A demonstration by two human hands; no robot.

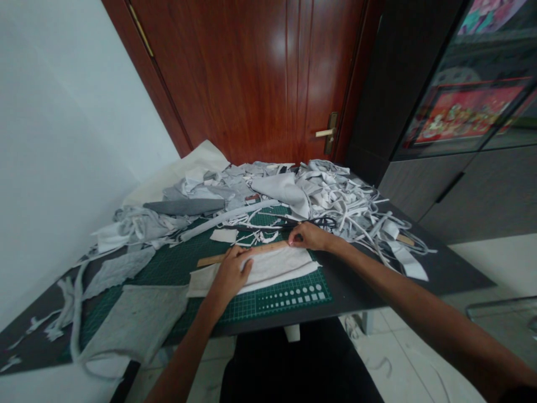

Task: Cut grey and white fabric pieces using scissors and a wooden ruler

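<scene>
A folded piece of white cloth (279,266) lies on the green cutting mat (247,308) in front of me. Along its far edge runs a narrow wooden ruler (210,259). My left hand (230,274) rests across the cloth and ruler, thumb apart and fingers laid over the wood, pressing down. At the ruler's right end is my right hand (308,236), fingertips pinched together against the cloth's far edge; what they hold, if anything, is too small to make out. Just beyond the right hand lie black-handled scissors (325,222).
Heaps of grey and white fabric scraps (331,196) cover the back of the dark table (453,274). A grey cloth panel (138,313) hangs over the front left edge. Behind stands a wooden door (251,84), with a glass-fronted cabinet (474,112) at right.
</scene>
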